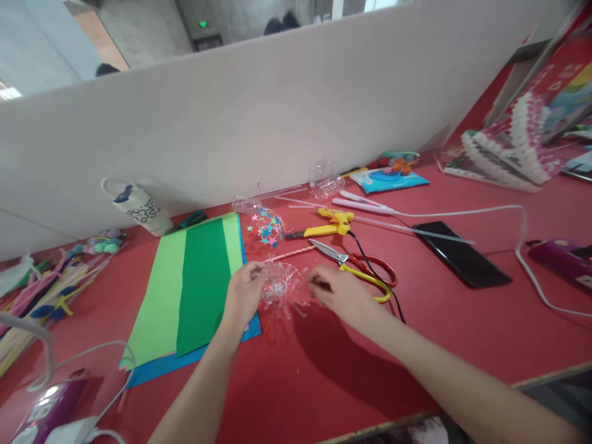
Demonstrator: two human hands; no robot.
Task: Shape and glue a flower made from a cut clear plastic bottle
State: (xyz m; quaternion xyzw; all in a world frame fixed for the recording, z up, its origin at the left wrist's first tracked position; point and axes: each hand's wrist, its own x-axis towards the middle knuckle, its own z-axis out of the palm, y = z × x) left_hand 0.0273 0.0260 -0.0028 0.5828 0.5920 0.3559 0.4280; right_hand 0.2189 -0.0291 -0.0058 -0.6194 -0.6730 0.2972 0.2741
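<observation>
A clear plastic piece cut into thin strips is between my two hands, above the red table. My left hand pinches its left edge, fingers closed. My right hand is at the right side with curled fingers around the strip ends; what the fingertips hold is too small to make out. Behind the piece lie a pink twisted stick, scissors with red and yellow handles, a yellow cutter, a yellow glue gun and a clear round piece with colored stars.
Green and blue sheets lie left, near a white bottle. A black phone, a pink iron and a blue packet are at the right. A white partition stands behind. Power strips sit at both sides.
</observation>
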